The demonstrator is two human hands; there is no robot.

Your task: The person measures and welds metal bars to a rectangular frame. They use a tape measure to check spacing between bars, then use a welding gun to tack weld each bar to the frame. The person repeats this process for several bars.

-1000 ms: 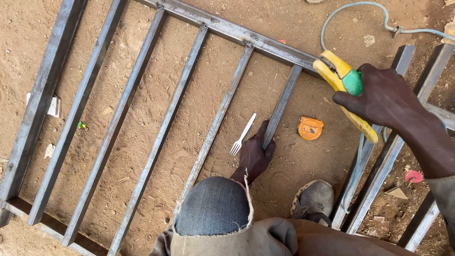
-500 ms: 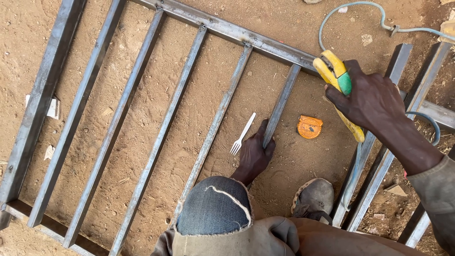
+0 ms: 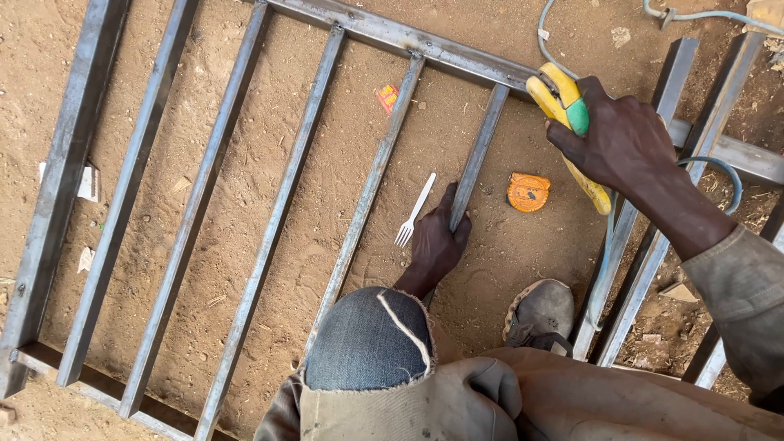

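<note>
Dirt ground (image 3: 245, 163); left hand (image 3: 434, 243) fingers (image 3: 447, 202) clasp bar (image 3: 480, 147).

**Hands on a steel grille**

The left hand (image 3: 435, 245) grips a short grey steel bar (image 3: 482, 147) of the welded frame (image 3: 408, 37) lying on brown dirt. The right hand (image 3: 625, 139) holds a yellow-handled electrode holder (image 3: 565, 114). A white plastic fork (image 3: 415, 211) and an orange tape measure (image 3: 528, 191) lie nearby.

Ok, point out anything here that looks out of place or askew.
A white plastic fork lies on the dirt beside the left hand, odd among metalwork. The short bar that hand grips ends partway down, unlike the long bars of the metal frame. An orange tape measure lies loose in the dirt.
</note>
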